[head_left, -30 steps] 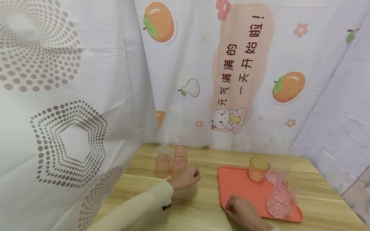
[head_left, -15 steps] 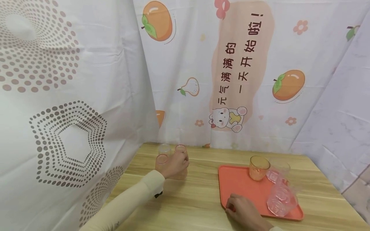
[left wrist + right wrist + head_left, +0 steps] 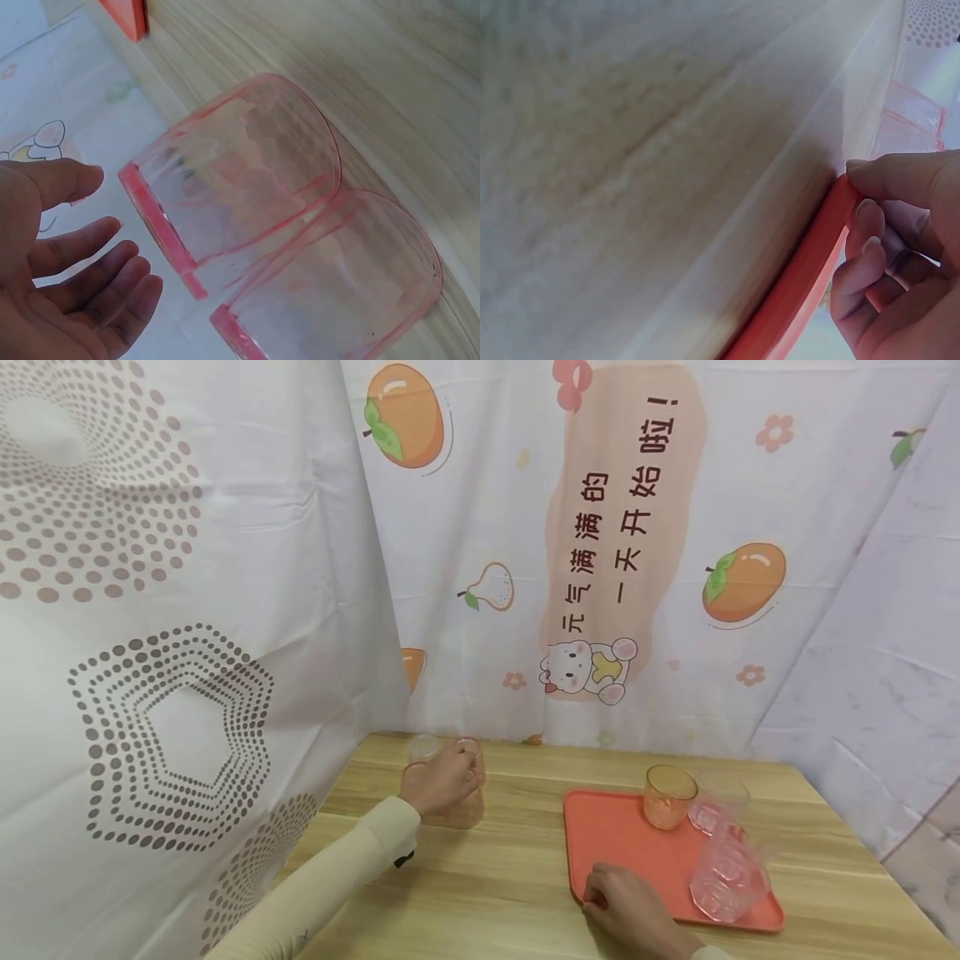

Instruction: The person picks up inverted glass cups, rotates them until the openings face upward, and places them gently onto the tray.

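Observation:
Over a group of upside-down glasses at the table's left, my left hand hovers with its fingers loosely spread. The left wrist view shows those fingers beside the thick base of one pink-tinted tumbler, apart from it. A second pink tumbler stands against the first. Behind the hand, a clear glass and another pink glass are partly hidden. My right hand pinches the near left corner of a red tray between thumb and fingers, with the tray's rim running away from them.
On the tray, an amber glass stands upright near the far edge. Several pink see-through glasses lie together at its right side, and a clear glass is behind them. Printed curtains hang along the table's back and left.
My left hand has moved left and away from me, from in front of the upside-down glasses to over them. My right hand has stayed at the tray's corner.

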### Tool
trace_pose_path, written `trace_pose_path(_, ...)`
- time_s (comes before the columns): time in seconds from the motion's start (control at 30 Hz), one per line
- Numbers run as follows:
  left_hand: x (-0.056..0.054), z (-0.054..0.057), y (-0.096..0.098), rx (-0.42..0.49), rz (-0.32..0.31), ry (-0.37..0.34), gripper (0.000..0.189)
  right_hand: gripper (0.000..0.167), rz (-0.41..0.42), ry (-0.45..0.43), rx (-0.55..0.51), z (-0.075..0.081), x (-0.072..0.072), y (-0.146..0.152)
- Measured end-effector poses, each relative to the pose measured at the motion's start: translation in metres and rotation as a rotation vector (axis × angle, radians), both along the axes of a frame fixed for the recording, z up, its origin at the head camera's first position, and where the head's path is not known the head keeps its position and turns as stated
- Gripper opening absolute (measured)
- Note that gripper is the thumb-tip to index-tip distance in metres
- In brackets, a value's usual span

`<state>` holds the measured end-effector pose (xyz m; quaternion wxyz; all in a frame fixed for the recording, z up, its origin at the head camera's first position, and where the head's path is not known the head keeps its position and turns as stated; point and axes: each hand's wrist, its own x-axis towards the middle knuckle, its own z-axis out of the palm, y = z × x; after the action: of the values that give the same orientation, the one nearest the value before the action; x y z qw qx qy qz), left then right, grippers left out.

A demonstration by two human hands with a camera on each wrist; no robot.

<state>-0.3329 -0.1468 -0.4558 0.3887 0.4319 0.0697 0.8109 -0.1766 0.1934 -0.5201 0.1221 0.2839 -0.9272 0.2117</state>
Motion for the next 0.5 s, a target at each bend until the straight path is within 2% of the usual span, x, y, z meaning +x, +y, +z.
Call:
trace_pose_path(0.03, -0.0012, 0.0001, -0.0002, -0.017, 0.043, 0.047, 0.056, 0.028, 0.004, -0.007, -0.001, 0.0003, -0.0001, 0.0005)
trace_pose_path(0.1, -0.0032, 0.0001, 0.0003, -0.011, 0.063, 0.083, 0.057, 0.027, 0.007, -0.032, -0.001, 0.0016, -0.0001, 0.0012)
trace_pose_path(0.2, -0.0047, -0.0009, 0.0024, 0.043, -0.04, -0.038, 0.056, 0.026, 0.007, -0.066, 0.003, 0.0033, -0.0004, 0.0019)
trace_pose_path(0.23, -0.0046, -0.001, 0.0032, 0.062, -0.098, -0.139, 0.055, 0.026, 0.007, -0.073, 0.006, 0.0037, -0.0006, 0.0019)
trace_pose_path(0.27, -0.0039, 0.0002, 0.0039, 0.078, -0.181, -0.317, 0.05, 0.026, 0.007, -0.082, 0.009, 0.0042, -0.0007, 0.0019)
trace_pose_path(0.3, -0.0039, -0.0006, 0.0046, 0.091, -0.209, -0.385, 0.048, 0.026, 0.007, -0.085, 0.012, 0.0043, -0.0009, 0.002)
trace_pose_path(0.33, -0.0028, 0.0004, 0.0049, 0.096, -0.238, -0.545, 0.047, 0.026, 0.007, -0.09, 0.014, 0.0045, -0.0009, 0.002)
trace_pose_path(0.4, -0.0009, 0.003, 0.0055, 0.12, -0.242, -0.864, 0.039, 0.025, 0.008, -0.104, 0.017, 0.0048, -0.0007, 0.0021)
trace_pose_path(0.43, -0.0007, 0.0046, 0.0055, 0.121, -0.218, -0.987, 0.035, 0.025, 0.009, -0.111, 0.018, 0.0049, -0.0006, 0.002)
trace_pose_path(0.47, -0.0008, 0.0059, 0.0052, 0.118, -0.19, -1.088, 0.031, 0.025, 0.009, -0.12, 0.017, 0.0049, -0.0005, 0.002)
trace_pose_path(0.5, -0.0011, 0.0062, 0.0049, 0.121, -0.181, -1.147, 0.03, 0.026, 0.008, -0.126, 0.017, 0.005, -0.0005, 0.0018)
